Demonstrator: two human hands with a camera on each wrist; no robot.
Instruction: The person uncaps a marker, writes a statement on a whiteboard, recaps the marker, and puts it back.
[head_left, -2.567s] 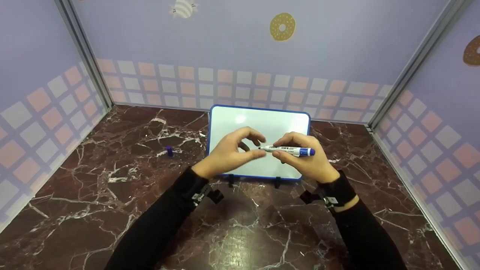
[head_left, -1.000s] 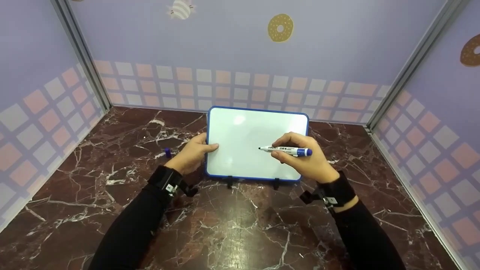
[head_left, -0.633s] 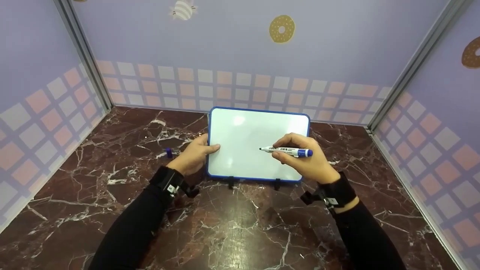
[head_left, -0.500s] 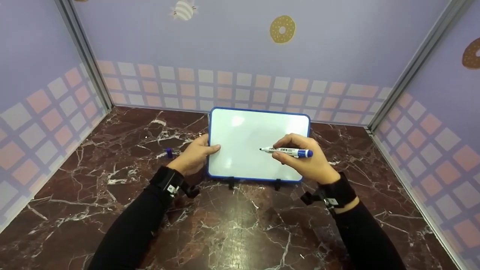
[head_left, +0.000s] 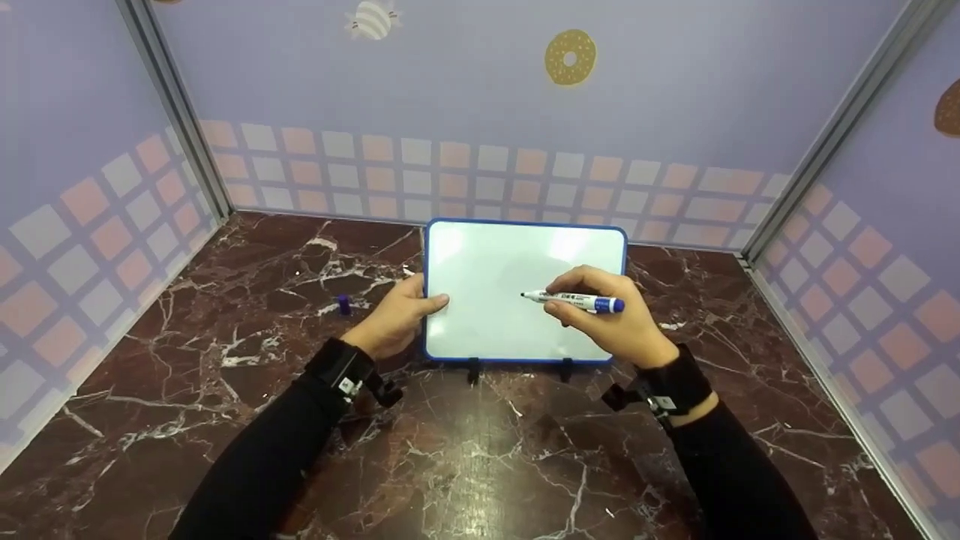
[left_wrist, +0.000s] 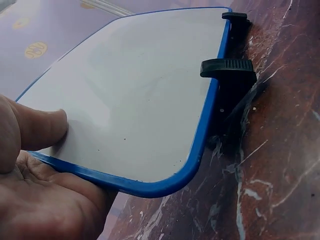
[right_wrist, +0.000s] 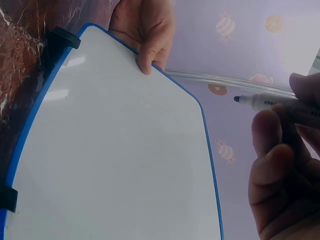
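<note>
A small whiteboard (head_left: 495, 262) with a blue frame leans back on black stand feet (head_left: 473, 370). My left hand (head_left: 394, 319) grips its left edge, thumb on the white face and the other fingers behind, as the left wrist view shows. My right hand (head_left: 619, 319) pinches a whiteboard marker (head_left: 559, 298), white with a blue end. The marker's dark tip is bare and points left, held in front of the board, apart from its surface in the right wrist view. No writing shows on the whiteboard (right_wrist: 125, 140).
A small purple-blue marker cap (head_left: 344, 304) stands on the dark red marbled table (head_left: 480, 465), left of my left hand. Patterned lilac walls (head_left: 465, 97) close in the back and both sides, with metal posts at the corners.
My left hand has left the marker's tip and taken hold of the board's left edge. Since then the board has shifted slightly. My right hand keeps the marker in nearly the same place.
</note>
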